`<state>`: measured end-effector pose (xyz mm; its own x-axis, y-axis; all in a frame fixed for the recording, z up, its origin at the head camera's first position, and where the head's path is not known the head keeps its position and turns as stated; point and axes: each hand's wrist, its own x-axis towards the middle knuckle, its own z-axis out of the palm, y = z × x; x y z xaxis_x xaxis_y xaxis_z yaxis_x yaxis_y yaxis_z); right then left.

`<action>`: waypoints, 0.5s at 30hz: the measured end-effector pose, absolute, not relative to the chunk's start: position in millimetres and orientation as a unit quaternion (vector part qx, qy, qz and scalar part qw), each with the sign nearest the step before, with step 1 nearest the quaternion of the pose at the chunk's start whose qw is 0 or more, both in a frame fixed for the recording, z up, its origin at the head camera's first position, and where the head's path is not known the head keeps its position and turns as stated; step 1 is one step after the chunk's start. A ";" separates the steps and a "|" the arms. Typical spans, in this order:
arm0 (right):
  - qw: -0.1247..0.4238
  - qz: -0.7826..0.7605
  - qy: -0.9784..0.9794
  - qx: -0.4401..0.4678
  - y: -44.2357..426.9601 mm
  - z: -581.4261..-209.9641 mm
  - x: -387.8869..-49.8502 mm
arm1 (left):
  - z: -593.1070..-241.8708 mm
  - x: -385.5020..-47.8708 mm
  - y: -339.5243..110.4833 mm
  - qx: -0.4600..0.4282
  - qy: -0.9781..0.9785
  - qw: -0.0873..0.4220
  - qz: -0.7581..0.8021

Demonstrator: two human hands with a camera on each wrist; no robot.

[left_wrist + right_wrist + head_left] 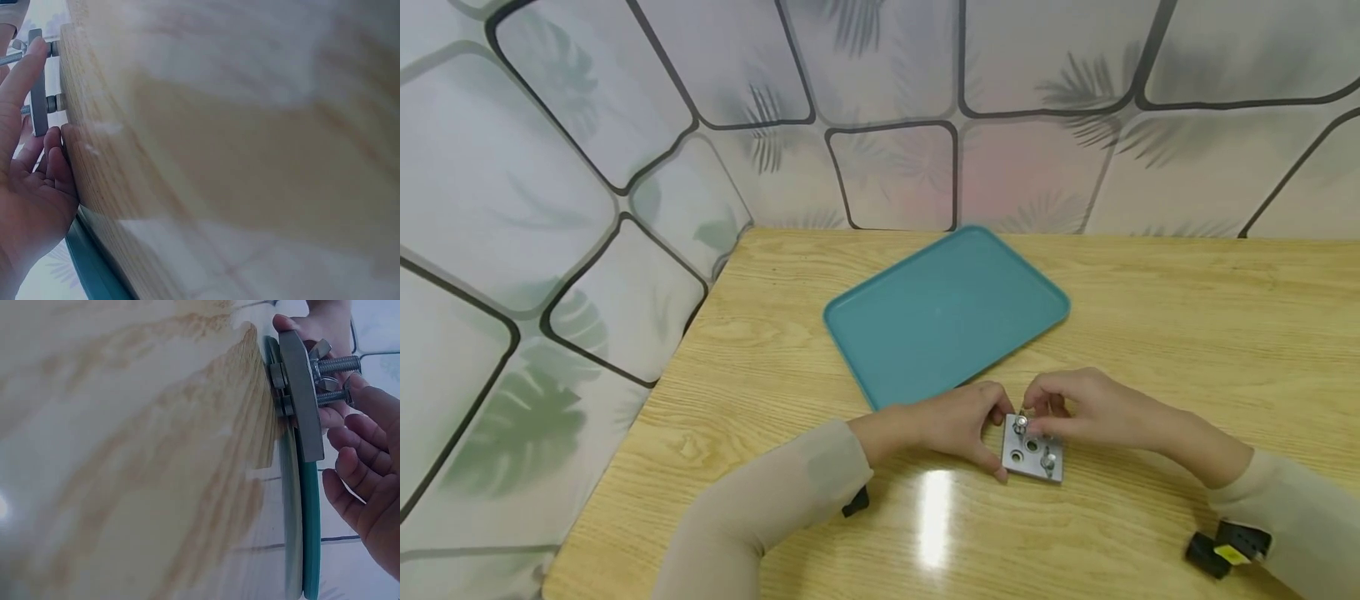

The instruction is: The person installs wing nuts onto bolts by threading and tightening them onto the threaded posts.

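Observation:
A square metal plate [1026,468] with holes lies near the tray's lower corner, bolts standing up through it with wing nuts on them. My left hand [951,421] grips the plate's left side between thumb and fingers; the left wrist view shows the thumb or a finger on the plate's edge [38,94]. At the far bolt [1021,423], my right hand [1093,408] has its fingertips at the top. In the right wrist view the fingers touch a threaded bolt end [334,397], and bolt heads beneath hold the plate [302,394] off the table.
A teal tray [943,312] lies at an angle behind the hands on the wooden table [737,483]. Behind the table hangs a patterned curtain or wall covering [895,175]. Black wrist devices are on both sleeves.

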<state>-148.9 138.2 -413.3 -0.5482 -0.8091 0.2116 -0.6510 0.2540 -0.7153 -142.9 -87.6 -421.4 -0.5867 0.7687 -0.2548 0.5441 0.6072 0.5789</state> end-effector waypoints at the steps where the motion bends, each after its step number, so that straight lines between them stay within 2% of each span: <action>1: 0.097 -0.395 0.788 -0.462 137.5 -413.4 -148.8 | -421.3 -142.8 -87.6 0.382 0.861 0.248 0.227; 15: 0.098 -0.376 0.810 -0.439 133.7 -408.8 -143.4 | -417.7 -141.3 -87.2 0.368 0.863 0.258 0.229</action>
